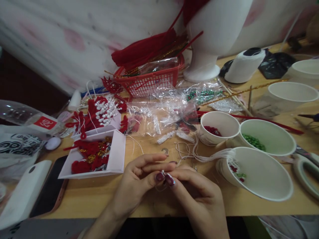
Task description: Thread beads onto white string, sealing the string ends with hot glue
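At the table's front edge my left hand [137,181] and my right hand [199,192] meet, thumb tips almost touching. Between the thumbs and index fingers both pinch a tiny white bead [162,172]. A thin pale thread [160,189] loops below the fingertips; how it joins the bead is too small to tell. Just beyond my fingers lies a tangle of white cord [185,153], which runs right into a tilted paper cup [264,176] with a few red and green beads. Left of my left hand stands a white box [117,151] of red and gold ornaments.
Behind are a cup of red beads [220,121], a cup of green beads [279,132], clear plastic bags [161,113] and a red basket [149,83]. Scissors [305,172] lie far right. A phone [50,186] and a plastic bottle [30,116] lie on the left.
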